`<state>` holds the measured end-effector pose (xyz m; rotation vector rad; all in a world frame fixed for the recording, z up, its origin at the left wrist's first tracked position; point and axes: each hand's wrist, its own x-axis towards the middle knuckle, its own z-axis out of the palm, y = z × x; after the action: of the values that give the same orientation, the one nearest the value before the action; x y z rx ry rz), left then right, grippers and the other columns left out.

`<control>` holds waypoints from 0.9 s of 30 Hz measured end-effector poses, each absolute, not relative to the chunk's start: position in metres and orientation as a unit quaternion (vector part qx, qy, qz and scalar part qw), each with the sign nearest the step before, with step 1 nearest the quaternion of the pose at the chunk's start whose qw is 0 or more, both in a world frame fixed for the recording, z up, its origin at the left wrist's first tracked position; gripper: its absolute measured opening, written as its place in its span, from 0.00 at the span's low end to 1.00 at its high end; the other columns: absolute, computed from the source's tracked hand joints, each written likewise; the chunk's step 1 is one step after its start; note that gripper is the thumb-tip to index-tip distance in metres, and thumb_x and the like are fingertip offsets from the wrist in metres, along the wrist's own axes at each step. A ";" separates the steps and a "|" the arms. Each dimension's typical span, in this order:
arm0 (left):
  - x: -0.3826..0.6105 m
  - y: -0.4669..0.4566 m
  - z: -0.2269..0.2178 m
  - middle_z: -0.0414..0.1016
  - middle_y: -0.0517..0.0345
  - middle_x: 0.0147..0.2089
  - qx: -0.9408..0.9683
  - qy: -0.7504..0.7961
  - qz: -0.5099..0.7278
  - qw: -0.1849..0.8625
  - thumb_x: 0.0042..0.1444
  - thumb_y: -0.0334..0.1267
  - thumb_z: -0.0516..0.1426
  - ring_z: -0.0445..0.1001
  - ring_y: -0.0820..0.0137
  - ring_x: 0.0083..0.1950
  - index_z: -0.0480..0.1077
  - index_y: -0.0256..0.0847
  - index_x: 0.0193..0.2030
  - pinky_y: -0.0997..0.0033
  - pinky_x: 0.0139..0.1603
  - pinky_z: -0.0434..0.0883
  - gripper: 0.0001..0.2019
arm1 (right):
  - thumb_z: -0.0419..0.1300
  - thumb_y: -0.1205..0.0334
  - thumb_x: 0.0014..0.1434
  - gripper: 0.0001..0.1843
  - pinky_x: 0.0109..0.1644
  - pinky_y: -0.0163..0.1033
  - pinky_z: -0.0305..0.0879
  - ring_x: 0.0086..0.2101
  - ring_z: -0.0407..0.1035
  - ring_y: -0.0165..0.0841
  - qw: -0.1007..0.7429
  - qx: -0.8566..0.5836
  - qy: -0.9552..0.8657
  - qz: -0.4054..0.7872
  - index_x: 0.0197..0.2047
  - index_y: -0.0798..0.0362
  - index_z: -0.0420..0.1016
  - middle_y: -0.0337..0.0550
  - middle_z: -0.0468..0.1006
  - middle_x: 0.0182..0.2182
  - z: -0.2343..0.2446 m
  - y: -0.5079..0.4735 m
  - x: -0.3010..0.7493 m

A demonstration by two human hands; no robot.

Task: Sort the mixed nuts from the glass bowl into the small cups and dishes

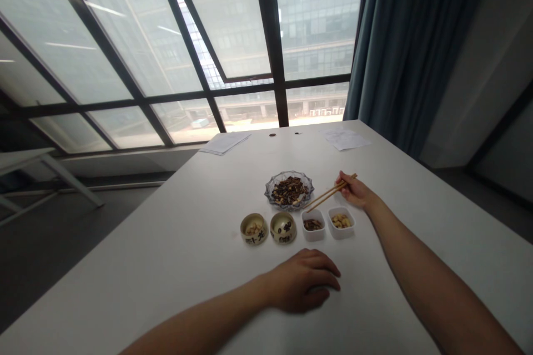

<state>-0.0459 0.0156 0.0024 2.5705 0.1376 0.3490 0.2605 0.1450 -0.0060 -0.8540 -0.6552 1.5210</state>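
My right hand [353, 191] grips a pair of wooden chopsticks [328, 194]. Their tips hang above the back rim of a white square cup [313, 226] that holds dark brown pieces. Left of the tips stands a scalloped glass bowl [270, 199] heaped with mixed dark and pale pieces. Another white cup [342, 228] contains yellowish pieces. Two cream bowls with dark lettering complete the row: the left bowl [250, 239] has pale nut-like pieces, the other bowl [283, 237] a few dark ones. My left hand [306, 280] rests on the table before the cups, holding nothing, fingers loosely apart.
The white table [200, 266] reaches to the windows. Papers [225, 143] lie at its far left corner and a sheet [345, 138] at the far right. A small dark round object [272, 135] sits near the far edge. A blue curtain [383, 55] hangs behind on the right.
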 end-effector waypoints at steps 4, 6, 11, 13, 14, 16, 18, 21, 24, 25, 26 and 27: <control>-0.046 0.016 0.002 0.78 0.50 0.60 0.953 0.049 0.136 0.268 0.64 0.35 0.57 0.75 0.63 0.63 0.75 0.46 0.55 0.60 0.69 0.67 0.14 | 0.71 0.57 0.63 0.18 0.19 0.22 0.69 0.15 0.70 0.23 0.639 -0.361 -0.276 0.621 0.24 0.54 0.77 0.38 0.78 0.18 -0.005 0.149 0.259; -0.046 0.015 0.002 0.78 0.51 0.60 0.952 0.050 0.135 0.269 0.64 0.35 0.58 0.75 0.63 0.63 0.75 0.45 0.55 0.60 0.69 0.67 0.14 | 0.70 0.56 0.65 0.18 0.21 0.22 0.71 0.16 0.72 0.24 0.666 -0.356 -0.273 0.595 0.25 0.54 0.77 0.38 0.80 0.19 -0.004 0.153 0.258; -0.046 0.015 0.004 0.78 0.49 0.60 0.952 0.051 0.128 0.275 0.64 0.36 0.57 0.75 0.62 0.63 0.75 0.46 0.55 0.58 0.69 0.67 0.14 | 0.70 0.52 0.65 0.18 0.23 0.23 0.73 0.19 0.77 0.26 0.709 -0.355 -0.283 0.540 0.27 0.53 0.78 0.41 0.82 0.20 -0.004 0.158 0.250; -0.046 0.015 0.004 0.78 0.49 0.60 0.951 0.050 0.129 0.276 0.65 0.36 0.57 0.75 0.62 0.63 0.75 0.46 0.55 0.59 0.69 0.67 0.14 | 0.71 0.51 0.63 0.18 0.23 0.24 0.74 0.19 0.78 0.28 0.710 -0.362 -0.295 0.527 0.28 0.54 0.78 0.42 0.82 0.20 -0.004 0.158 0.245; -0.046 0.015 0.004 0.78 0.49 0.60 0.951 0.050 0.129 0.276 0.65 0.36 0.57 0.75 0.62 0.63 0.75 0.46 0.55 0.59 0.69 0.67 0.14 | 0.71 0.50 0.63 0.18 0.22 0.25 0.74 0.20 0.78 0.29 0.709 -0.366 -0.302 0.522 0.28 0.54 0.78 0.42 0.82 0.21 -0.005 0.158 0.243; -0.046 0.016 0.003 0.78 0.49 0.60 0.952 0.049 0.130 0.274 0.64 0.36 0.57 0.75 0.62 0.63 0.75 0.46 0.55 0.59 0.69 0.67 0.14 | 0.72 0.49 0.62 0.19 0.22 0.26 0.75 0.20 0.79 0.31 0.705 -0.375 -0.316 0.513 0.28 0.54 0.78 0.43 0.83 0.21 -0.005 0.157 0.237; -0.046 0.015 0.003 0.78 0.50 0.60 0.952 0.050 0.134 0.271 0.64 0.35 0.58 0.75 0.62 0.62 0.75 0.45 0.55 0.59 0.69 0.68 0.14 | 0.73 0.48 0.60 0.19 0.22 0.26 0.75 0.20 0.79 0.32 0.699 -0.382 -0.331 0.506 0.29 0.54 0.78 0.44 0.83 0.21 -0.005 0.157 0.233; -0.046 0.015 0.002 0.78 0.50 0.59 0.951 0.049 0.141 0.269 0.64 0.36 0.57 0.75 0.62 0.62 0.75 0.45 0.55 0.60 0.68 0.68 0.14 | 0.74 0.45 0.58 0.21 0.21 0.27 0.75 0.20 0.79 0.33 0.689 -0.389 -0.357 0.497 0.29 0.55 0.79 0.46 0.83 0.21 -0.004 0.156 0.227; -0.046 0.015 0.003 0.78 0.50 0.60 0.951 0.047 0.141 0.270 0.64 0.35 0.57 0.75 0.62 0.62 0.75 0.45 0.55 0.60 0.68 0.68 0.14 | 0.75 0.41 0.53 0.24 0.22 0.27 0.75 0.21 0.80 0.33 0.684 -0.392 -0.381 0.483 0.28 0.56 0.79 0.48 0.83 0.22 -0.002 0.156 0.222; -0.046 0.015 0.003 0.78 0.50 0.60 0.951 0.047 0.140 0.271 0.64 0.35 0.57 0.75 0.62 0.62 0.75 0.45 0.55 0.59 0.68 0.68 0.14 | 0.76 0.41 0.52 0.25 0.22 0.28 0.76 0.20 0.80 0.34 0.683 -0.393 -0.388 0.477 0.28 0.56 0.79 0.47 0.83 0.21 -0.002 0.156 0.220; -0.045 0.015 0.003 0.78 0.50 0.60 0.951 0.048 0.139 0.271 0.64 0.36 0.57 0.75 0.62 0.62 0.75 0.45 0.55 0.59 0.68 0.68 0.13 | 0.77 0.40 0.50 0.26 0.22 0.28 0.76 0.20 0.80 0.34 0.682 -0.394 -0.396 0.472 0.28 0.56 0.79 0.47 0.83 0.21 -0.001 0.156 0.218; -0.045 0.015 0.003 0.78 0.50 0.60 0.951 0.049 0.139 0.272 0.64 0.36 0.57 0.75 0.62 0.62 0.75 0.45 0.55 0.59 0.68 0.68 0.13 | 0.77 0.39 0.49 0.26 0.22 0.29 0.76 0.20 0.79 0.34 0.681 -0.395 -0.402 0.467 0.28 0.56 0.79 0.47 0.82 0.21 -0.001 0.156 0.216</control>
<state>-0.0453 0.0147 0.0034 2.5604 0.1317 0.3733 0.2164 0.1556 -0.0010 -0.8874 -0.9025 1.0486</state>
